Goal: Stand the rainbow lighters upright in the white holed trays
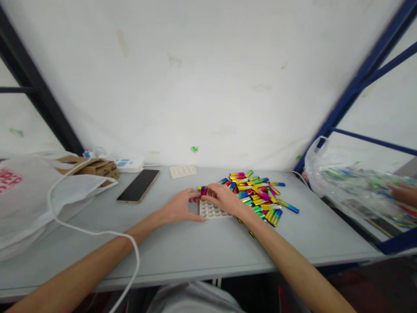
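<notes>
With the near white holed tray (211,211) as our dial's centre and the wall (208,78) at twelve, our left hand (182,206) lies at nine o'clock, thumb stretched along the table to the tray's corner at eight. That thumb stands well apart from the forefinger; we cannot tell whether the other fingers are closed on the small dark-red piece below them. Our right hand (224,198) reaches in from four o'clock and covers part of the tray, its thumb and forefinger clamped on a magenta lighter (203,191) with a yellow end, at the tray's eleven o'clock edge, close to our left fingertips.

From one to three o'clock we see a loose heap of shiny multicoloured lighters (257,195), partly behind our right wrist. A second holed tray (183,171) lies at eleven. At ten we have a dark-screened phone (138,186) and, farther out, a cardboard box (102,168). A white plastic bag (29,195) sits at nine, and a white cable (97,233) crosses our left forearm at eight. Far off at three, a co-worker's hand (404,193) is by clear plastic bags (345,182), beyond the blue frame (350,93).
</notes>
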`<state>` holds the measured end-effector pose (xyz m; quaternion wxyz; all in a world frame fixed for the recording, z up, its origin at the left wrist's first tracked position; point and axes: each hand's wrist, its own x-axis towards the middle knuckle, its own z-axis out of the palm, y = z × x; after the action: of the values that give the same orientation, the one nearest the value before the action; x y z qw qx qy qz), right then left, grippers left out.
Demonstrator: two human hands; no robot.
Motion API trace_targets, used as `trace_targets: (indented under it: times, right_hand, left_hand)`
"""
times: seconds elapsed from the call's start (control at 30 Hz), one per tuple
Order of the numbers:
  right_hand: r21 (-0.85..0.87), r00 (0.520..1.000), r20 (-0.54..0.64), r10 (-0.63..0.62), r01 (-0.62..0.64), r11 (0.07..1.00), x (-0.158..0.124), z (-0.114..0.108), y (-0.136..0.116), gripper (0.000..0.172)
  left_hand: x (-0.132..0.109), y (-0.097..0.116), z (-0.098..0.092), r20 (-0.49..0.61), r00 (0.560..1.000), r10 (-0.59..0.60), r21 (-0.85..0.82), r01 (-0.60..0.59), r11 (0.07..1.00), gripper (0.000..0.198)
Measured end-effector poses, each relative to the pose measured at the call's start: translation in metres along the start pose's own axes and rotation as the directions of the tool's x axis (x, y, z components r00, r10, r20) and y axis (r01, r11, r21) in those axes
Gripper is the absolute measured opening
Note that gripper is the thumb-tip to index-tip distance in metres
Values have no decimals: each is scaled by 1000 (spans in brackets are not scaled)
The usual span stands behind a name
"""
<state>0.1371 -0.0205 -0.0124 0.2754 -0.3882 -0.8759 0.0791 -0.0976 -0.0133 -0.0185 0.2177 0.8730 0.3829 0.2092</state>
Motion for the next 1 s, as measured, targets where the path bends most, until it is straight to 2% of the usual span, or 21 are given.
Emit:
trace_targets:
  times: [0.13, 0.27, 0.5, 0.63, 0.77, 0.87, 0.93, 1.0]
  right_hand:
    - [-116, 997, -66, 32, -40, 992, -4, -9, 13, 24]
    - [-264, 993, -20, 113, -114, 958, -5, -6, 26, 18]
    - [-259, 971, -3, 237, -230, 938, -1, 0, 34, 13]
    - [-195, 974, -36, 225, -227, 954, -3, -1, 37, 11]
    - [-47, 964, -176, 199, -210, 977, -7, -7, 39, 14]
    - [189, 929, -266, 257, -211, 959, -7, -17, 41, 13]
    - [404, 900, -273, 340, -214, 889, -6, -22, 41, 20]
    - [604, 876, -240, 418, -202, 771, -4, -26, 38, 32]
  left_hand:
    - [-1, -1, -4, 4, 1000, 14, 19, -14, 1000, 67]
    - [-2, 1, -8, 19, 1000, 14, 63, -15, 998, 65]
    - [-2, -2, -7, 30, 999, 32, 73, -34, 997, 63]
    - [-1, -5, -6, 29, 999, 34, 72, -36, 997, 64]
    - [-2, -4, -7, 30, 998, 51, 56, -53, 997, 63]
    - [-2, -4, -7, 27, 997, 66, 54, -67, 996, 63]
    - [-2, -4, -7, 28, 997, 68, 58, -70, 996, 63]
    - [-1, -5, -6, 28, 997, 66, 62, -68, 996, 63]
